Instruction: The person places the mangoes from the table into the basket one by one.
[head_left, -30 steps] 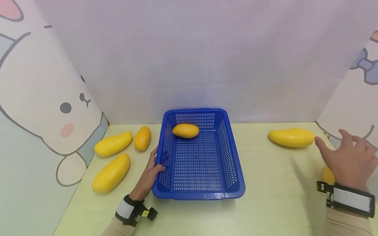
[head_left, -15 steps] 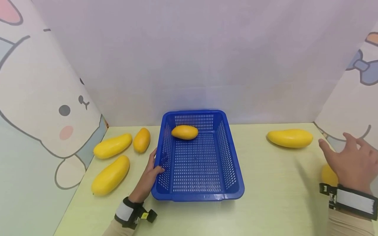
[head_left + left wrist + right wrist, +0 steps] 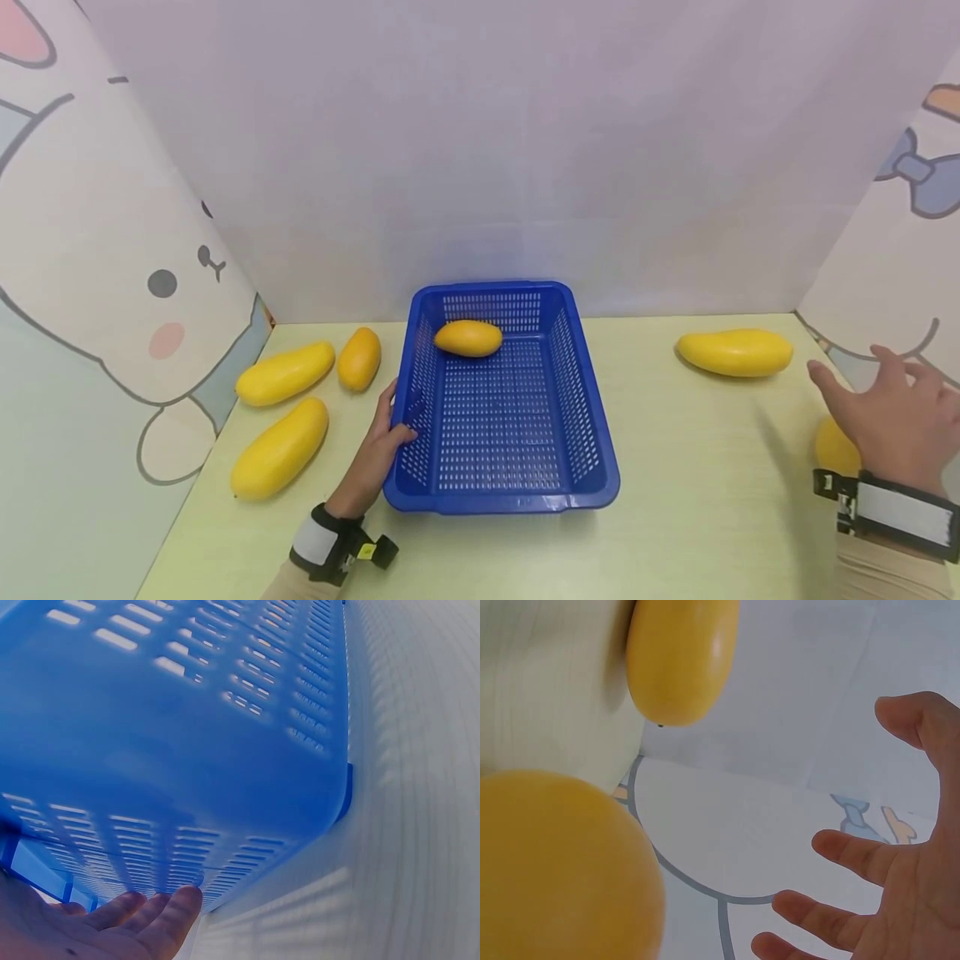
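Note:
A blue plastic basket (image 3: 501, 502) with slotted walls stands on the table. My left hand (image 3: 372, 462) grips its left rim, thumb over the inside and fingers along the outer wall; in the left wrist view those fingers (image 3: 172, 922) touch the slotted side. Inside the basket, at the back left, lies an orange-yellow mango (image 3: 468, 339). At the far right my right hand (image 3: 896, 417) is spread and holds nothing. Partly hidden beneath it is a yellow mango (image 3: 836, 446), large in the right wrist view. A longer yellow mango (image 3: 735, 352) lies behind and left of that hand.
Left of the basket are two long yellow mangoes, one behind (image 3: 285, 373) and one nearer (image 3: 279, 448), plus a smaller orange-yellow mango (image 3: 359, 358). A pale wall (image 3: 510, 167) closes the back, and cartoon-printed panels (image 3: 97, 275) flank the pale yellow-green table (image 3: 675, 533).
My right hand has moved slightly right and down, away from the long mango's end, and more of the mango beneath it shows. The left hand stays on the basket. The head view shifts slightly.

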Demonstrator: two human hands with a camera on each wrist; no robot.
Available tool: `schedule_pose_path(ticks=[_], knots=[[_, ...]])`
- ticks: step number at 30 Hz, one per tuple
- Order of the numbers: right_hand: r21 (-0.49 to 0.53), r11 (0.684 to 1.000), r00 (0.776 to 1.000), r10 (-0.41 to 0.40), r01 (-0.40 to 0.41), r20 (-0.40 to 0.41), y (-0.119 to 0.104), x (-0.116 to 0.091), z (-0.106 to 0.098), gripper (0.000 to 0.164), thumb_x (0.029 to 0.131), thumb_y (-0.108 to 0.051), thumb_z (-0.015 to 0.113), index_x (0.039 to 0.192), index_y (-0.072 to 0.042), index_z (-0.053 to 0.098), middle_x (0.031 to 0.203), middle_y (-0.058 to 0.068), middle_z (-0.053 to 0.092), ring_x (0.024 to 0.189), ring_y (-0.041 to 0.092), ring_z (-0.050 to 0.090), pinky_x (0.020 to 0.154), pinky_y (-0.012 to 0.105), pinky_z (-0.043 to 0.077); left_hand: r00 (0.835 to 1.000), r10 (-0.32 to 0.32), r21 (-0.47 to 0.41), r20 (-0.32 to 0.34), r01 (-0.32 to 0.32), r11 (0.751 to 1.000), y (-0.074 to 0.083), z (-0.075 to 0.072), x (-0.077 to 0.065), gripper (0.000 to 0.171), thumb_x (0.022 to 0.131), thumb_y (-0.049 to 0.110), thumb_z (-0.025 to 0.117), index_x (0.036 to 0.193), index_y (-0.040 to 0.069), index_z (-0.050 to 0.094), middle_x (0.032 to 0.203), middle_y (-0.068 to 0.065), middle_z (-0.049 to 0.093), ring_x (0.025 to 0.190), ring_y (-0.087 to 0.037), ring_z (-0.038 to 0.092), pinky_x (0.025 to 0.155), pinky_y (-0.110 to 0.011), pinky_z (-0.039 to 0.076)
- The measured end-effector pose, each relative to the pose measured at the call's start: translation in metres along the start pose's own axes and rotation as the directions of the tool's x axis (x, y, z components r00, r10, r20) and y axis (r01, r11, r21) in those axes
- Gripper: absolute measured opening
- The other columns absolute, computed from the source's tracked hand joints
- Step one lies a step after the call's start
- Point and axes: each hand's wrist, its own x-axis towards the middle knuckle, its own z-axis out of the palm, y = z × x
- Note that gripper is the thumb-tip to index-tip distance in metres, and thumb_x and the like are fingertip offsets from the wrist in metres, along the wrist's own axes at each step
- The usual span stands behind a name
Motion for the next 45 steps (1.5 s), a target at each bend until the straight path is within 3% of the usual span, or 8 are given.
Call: schedule_pose_path(ticks=[17,28,45], knots=[[-0.048,0.998,0.995,0.036,-0.031,0.093,0.009,0.002,0.009,0.102,0.080,-0.076,0.035,0.146,-0.002,0.009,0.141,0.040,0.009,0.116,0.067,0.014,0.088,0.075,0.015,1.000,-0.002,0.000,0.006,0.002,1.000,0.003,-0.001,-0.003,0.070,0.088,0.010,0.041,0.146,0.034,0.009,0.151,-0.007,0.015,0.129,-0.032,0.026,0.105,-0.059,0.013],[-0.079,0.996,0.986,0.056,-0.044,0.156,0.022,0.008,0.019,0.113,0.074,-0.079,0.041,0.146,-0.003,0.000,0.137,0.044,0.006,0.113,0.069,0.012,0.082,0.077,0.017,1.000,-0.016,0.010,-0.006,0.016,1.000,0.001,-0.001,-0.001,0.071,0.087,0.011,0.042,0.146,0.035,0.010,0.150,-0.006,0.017,0.128,-0.032,0.028,0.104,-0.059,0.015],[-0.089,0.994,0.976,0.085,-0.068,0.202,0.028,0.008,0.028,0.115,0.073,-0.080,0.044,0.145,-0.001,0.001,0.135,0.046,0.005,0.114,0.069,0.011,0.085,0.075,0.018,1.000,0.002,0.016,0.002,-0.002,1.000,0.002,0.000,-0.002,0.072,0.087,0.012,0.041,0.147,0.032,0.009,0.151,-0.009,0.016,0.128,-0.033,0.027,0.103,-0.061,0.015]])
